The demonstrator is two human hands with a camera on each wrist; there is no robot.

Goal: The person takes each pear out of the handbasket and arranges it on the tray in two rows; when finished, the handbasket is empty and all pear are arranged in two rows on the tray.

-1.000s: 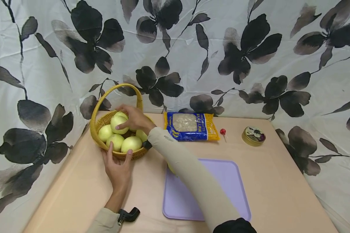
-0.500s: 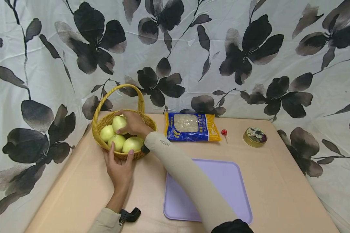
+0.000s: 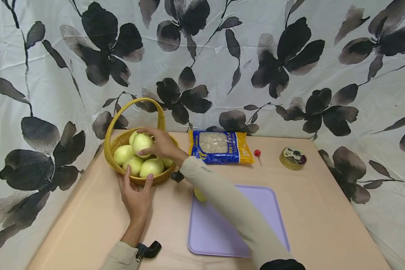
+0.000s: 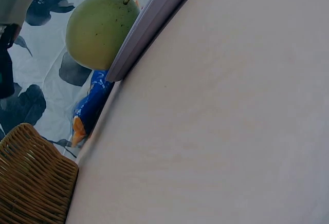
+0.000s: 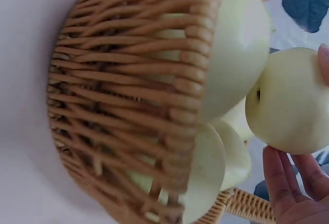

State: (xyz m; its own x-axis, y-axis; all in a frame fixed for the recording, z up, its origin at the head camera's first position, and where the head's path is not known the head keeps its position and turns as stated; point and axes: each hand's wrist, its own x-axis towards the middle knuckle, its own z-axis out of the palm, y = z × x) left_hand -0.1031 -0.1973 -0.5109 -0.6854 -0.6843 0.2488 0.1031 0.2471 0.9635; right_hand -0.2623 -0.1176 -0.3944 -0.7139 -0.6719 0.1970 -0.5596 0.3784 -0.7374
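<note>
A yellow wicker basket with a tall handle stands at the left rear of the table, holding several pale green round fruits. My right hand grips one fruit above the others; in the right wrist view fingers and thumb hold that fruit beside the wicker rim. The palm and fingers of my left hand rest against the basket's near side, thumb and fingers spread. The left wrist view shows the basket's side, not the hand.
A lilac tray lies right of my left arm, with a green-yellow fruit at its upper left, partly behind the right sleeve; the left wrist view shows this fruit too. Behind are a blue-yellow packet, a red lollipop and a round tin.
My right hand reached deeper into the basket, then rose and drew back slightly to the right with a fruit in its grip. The left hand has stayed against the basket.
</note>
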